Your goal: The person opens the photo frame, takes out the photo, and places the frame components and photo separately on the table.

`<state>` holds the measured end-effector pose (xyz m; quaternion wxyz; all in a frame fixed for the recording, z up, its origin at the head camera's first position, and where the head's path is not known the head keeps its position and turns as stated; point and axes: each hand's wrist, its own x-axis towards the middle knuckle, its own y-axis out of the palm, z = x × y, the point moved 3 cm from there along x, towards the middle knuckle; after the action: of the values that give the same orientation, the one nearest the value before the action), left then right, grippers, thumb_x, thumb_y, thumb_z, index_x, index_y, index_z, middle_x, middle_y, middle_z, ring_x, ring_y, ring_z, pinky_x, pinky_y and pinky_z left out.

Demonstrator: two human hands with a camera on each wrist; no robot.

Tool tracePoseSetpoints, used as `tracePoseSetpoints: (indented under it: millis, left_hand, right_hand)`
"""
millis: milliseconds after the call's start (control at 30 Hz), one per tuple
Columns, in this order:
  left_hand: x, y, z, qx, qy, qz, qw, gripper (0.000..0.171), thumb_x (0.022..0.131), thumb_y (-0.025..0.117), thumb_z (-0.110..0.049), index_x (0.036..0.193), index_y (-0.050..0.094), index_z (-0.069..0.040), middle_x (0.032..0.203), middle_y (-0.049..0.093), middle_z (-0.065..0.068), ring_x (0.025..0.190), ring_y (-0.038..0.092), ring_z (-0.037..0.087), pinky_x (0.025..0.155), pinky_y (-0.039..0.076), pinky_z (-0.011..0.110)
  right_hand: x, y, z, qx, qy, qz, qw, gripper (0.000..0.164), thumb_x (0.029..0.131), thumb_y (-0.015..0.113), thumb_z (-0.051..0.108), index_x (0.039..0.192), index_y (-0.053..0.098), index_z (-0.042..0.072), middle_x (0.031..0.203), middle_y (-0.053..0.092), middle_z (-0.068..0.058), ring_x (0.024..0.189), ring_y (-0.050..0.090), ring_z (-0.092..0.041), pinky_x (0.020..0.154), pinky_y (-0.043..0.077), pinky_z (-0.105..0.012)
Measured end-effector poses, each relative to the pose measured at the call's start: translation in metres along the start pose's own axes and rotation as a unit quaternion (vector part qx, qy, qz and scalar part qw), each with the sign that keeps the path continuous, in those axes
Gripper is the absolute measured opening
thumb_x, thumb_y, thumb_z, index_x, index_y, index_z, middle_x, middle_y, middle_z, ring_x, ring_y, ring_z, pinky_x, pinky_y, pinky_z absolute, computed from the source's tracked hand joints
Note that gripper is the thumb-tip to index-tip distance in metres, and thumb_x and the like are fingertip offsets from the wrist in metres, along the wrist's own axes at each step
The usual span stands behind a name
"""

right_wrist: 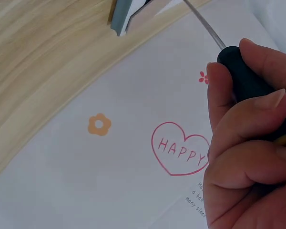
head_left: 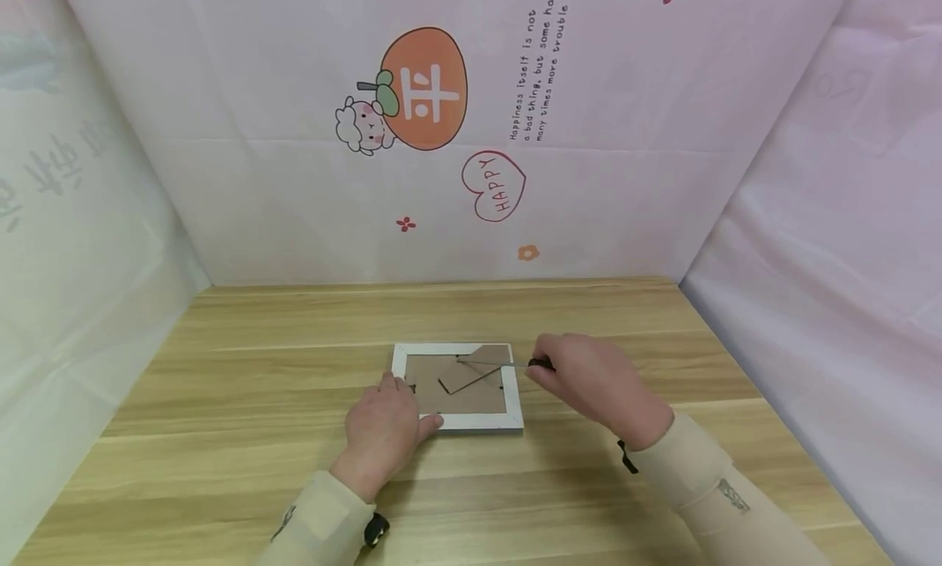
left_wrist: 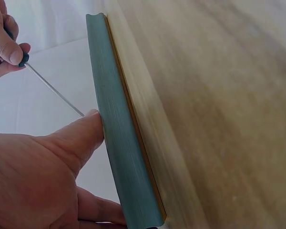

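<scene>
A picture frame (head_left: 478,422) lies face down on the table, its white border round a brown backing board (head_left: 482,401) with an easel-stand flap (head_left: 474,372). Small dark tabs sit along the inner border. My left hand (head_left: 384,423) rests on the frame's near left corner, thumb on the near side, fingers on the left side. My right hand (head_left: 596,378) grips the dark handle of a screwdriver (right_wrist: 250,74) to the right of the frame. Its thin shaft reaches left over the board, the tip near a tab at the far side; contact cannot be told.
The wood-grain table (head_left: 243,402) stretches around the frame on all sides. White printed cloth (head_left: 294,206) stands behind the table's far edge, and more white cloth (head_left: 832,247) borders the left and right sides. Each wrist wears a dark strap.
</scene>
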<state>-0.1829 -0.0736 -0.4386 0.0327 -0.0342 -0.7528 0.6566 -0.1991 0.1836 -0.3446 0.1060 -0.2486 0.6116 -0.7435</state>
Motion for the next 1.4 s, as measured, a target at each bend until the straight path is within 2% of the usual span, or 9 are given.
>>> tracePoseSetpoints:
  millis: [400,633,867,933,1067,1133,1267,1333,1400]
  left_hand:
    - [0.001,0.001,0.000,-0.004,0.006,-0.008,0.9999,0.094,0.082,0.062,-0.065,0.129,0.050,0.015,0.139,0.048,0.030,0.095,0.059,0.036,0.054,0.052,0.041]
    - [0.001,0.003,0.001,-0.010,0.014,-0.010,0.9998,0.089,0.082,0.062,-0.065,0.123,0.053,0.014,0.136,0.049,0.029,0.084,0.054,0.031,0.049,0.047,0.036]
    - [0.002,0.003,0.001,-0.018,0.014,-0.013,0.9996,0.087,0.081,0.064,-0.064,0.119,0.054,0.014,0.133,0.050,0.028,0.084,0.053,0.031,0.049,0.047,0.037]
    - [0.002,0.003,0.000,-0.017,0.014,-0.013,0.9997,0.087,0.081,0.065,-0.064,0.119,0.054,0.014,0.133,0.050,0.028,0.083,0.053,0.030,0.050,0.046,0.037]
    - [0.003,0.003,0.000,-0.014,0.017,-0.015,0.9997,0.086,0.081,0.064,-0.064,0.117,0.054,0.013,0.131,0.052,0.027,0.082,0.052,0.030,0.052,0.047,0.037]
    - [0.003,0.003,0.000,-0.011,0.019,-0.016,0.9996,0.086,0.081,0.064,-0.064,0.117,0.055,0.013,0.129,0.053,0.027,0.082,0.052,0.029,0.055,0.048,0.038]
    - [0.002,0.003,0.000,-0.006,0.023,-0.013,0.9996,0.086,0.081,0.064,-0.064,0.118,0.054,0.013,0.128,0.053,0.027,0.081,0.052,0.029,0.058,0.049,0.038]
    - [0.002,0.003,0.001,-0.005,0.024,-0.014,0.9996,0.086,0.081,0.064,-0.064,0.118,0.055,0.013,0.128,0.053,0.027,0.082,0.053,0.029,0.059,0.050,0.039]
    - [0.001,0.002,0.001,-0.004,0.024,-0.015,0.9996,0.086,0.081,0.064,-0.064,0.118,0.055,0.013,0.129,0.053,0.027,0.083,0.053,0.030,0.061,0.050,0.040]
  right_hand:
    - [-0.009,0.014,0.006,-0.084,-0.016,-0.068,0.994,0.026,0.087,0.065,0.025,0.070,0.046,0.021,0.050,0.032,0.011,0.043,0.029,-0.006,0.036,0.025,-0.027]
    - [-0.019,0.033,0.006,-0.122,-0.005,-0.050,0.991,0.029,0.090,0.065,0.034,0.079,0.045,0.017,0.051,0.032,0.010,0.040,0.031,-0.008,0.033,0.024,-0.029]
    - [-0.023,0.038,0.007,-0.147,-0.032,-0.121,0.981,0.035,0.085,0.070,0.033,0.075,0.041,0.017,0.049,0.026,0.010,0.038,0.026,-0.008,0.031,0.021,-0.029]
    - [-0.023,0.038,0.004,-0.131,-0.021,-0.100,0.986,0.032,0.088,0.068,0.032,0.076,0.042,0.017,0.050,0.027,0.010,0.039,0.027,-0.007,0.032,0.022,-0.028]
    - [-0.016,0.034,-0.010,-0.043,0.035,0.002,0.998,0.024,0.094,0.059,0.034,0.078,0.046,0.020,0.053,0.037,0.009,0.043,0.034,-0.008,0.037,0.029,-0.030]
    - [-0.010,0.032,-0.019,0.014,0.064,0.054,0.996,0.021,0.095,0.056,0.036,0.081,0.050,0.022,0.058,0.044,0.009,0.048,0.040,-0.009,0.042,0.035,-0.031]
    - [0.000,0.031,-0.037,0.106,0.106,0.123,0.981,0.019,0.096,0.055,0.040,0.089,0.058,0.022,0.071,0.058,0.009,0.061,0.051,-0.012,0.054,0.044,-0.034]
    - [0.002,0.031,-0.040,0.122,0.111,0.132,0.977,0.020,0.096,0.056,0.041,0.093,0.060,0.022,0.076,0.062,0.009,0.065,0.053,-0.011,0.059,0.046,-0.033]
    - [0.001,0.031,-0.039,0.106,0.106,0.123,0.981,0.019,0.096,0.056,0.041,0.091,0.060,0.023,0.074,0.060,0.010,0.064,0.052,-0.010,0.058,0.045,-0.033]
